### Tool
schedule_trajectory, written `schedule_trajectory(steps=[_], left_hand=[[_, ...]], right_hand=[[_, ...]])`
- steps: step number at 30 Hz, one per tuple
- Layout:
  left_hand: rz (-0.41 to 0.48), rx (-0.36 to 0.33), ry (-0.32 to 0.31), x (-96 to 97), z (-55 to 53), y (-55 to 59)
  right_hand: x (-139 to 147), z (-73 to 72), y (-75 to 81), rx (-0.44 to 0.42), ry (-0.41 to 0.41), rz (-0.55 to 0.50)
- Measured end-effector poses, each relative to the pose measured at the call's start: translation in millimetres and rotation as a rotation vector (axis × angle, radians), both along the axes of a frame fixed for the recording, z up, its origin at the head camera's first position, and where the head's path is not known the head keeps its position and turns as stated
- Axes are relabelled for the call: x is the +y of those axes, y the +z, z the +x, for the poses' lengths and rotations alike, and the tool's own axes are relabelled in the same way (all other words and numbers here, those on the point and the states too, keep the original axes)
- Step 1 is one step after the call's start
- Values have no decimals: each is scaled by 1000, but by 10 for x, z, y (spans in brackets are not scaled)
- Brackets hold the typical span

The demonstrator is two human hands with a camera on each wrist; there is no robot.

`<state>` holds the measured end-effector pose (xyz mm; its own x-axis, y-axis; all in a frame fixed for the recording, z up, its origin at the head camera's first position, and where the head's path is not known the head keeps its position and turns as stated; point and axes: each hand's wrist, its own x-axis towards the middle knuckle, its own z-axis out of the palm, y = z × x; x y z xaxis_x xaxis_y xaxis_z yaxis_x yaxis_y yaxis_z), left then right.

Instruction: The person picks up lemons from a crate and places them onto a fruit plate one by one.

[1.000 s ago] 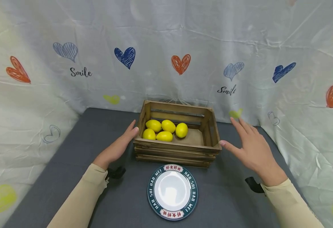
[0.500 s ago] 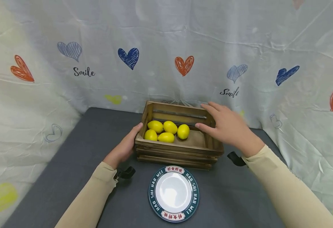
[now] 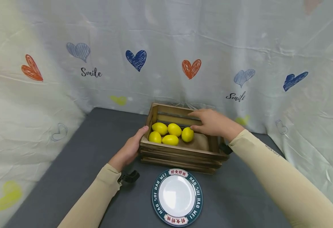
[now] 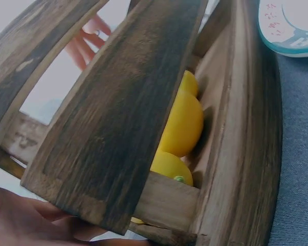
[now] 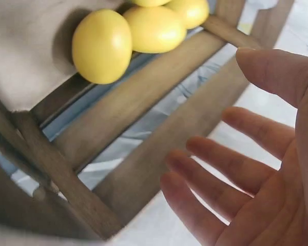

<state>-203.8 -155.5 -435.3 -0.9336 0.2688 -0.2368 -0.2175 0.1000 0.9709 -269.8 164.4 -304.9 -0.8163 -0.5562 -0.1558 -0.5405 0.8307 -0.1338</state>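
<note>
Right hand [image 3: 212, 123] is the nearer hand to the rightmost lemon [image 3: 187, 135], and that's the relation I'd work from: the lemon sits inside the crate [image 3: 180, 155], below the right fingers and on the person's side of them, just left of the thumb tip. Those fingers are spread, thumb well clear of them, nothing between; right wrist view shows a gap, so I read no contact. The lemon's long axis looks roughly front to back (foreshortening muddies it), so I'd judge a sideways pinch suits it. 4 other lemons [image 3: 170, 140] crowd its far flank, left of the thumb; bare crate floor is on its right. Can't tell if it touches its neighbour. Left hand [image 3: 130, 147] grips the crate's left end, thumb over the rim, other fingers partly hidden. Main obstacle I see: the crate's front wall, between lemon and plate [image 3: 180, 190]. Plate lies on the table [image 3: 112, 126], nearer the person than either hand's fingers. Curtain [image 3: 160, 85] hangs beyond the right fingertips.
</note>
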Motion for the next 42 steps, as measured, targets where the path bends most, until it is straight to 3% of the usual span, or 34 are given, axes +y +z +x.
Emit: schedule_trajectory(steps=[8,20,42], left_hand=[[3,-2,-21,-44,-41,-41],[-2,17,-88,-80,-71,-9],[15,10,-72,-96,-84,-44]], right_hand=[[-128,-195,-243,-99,37,53],[-311,-340,-485,-207,-11,101],[-383,-456,-669,-187,37,215]])
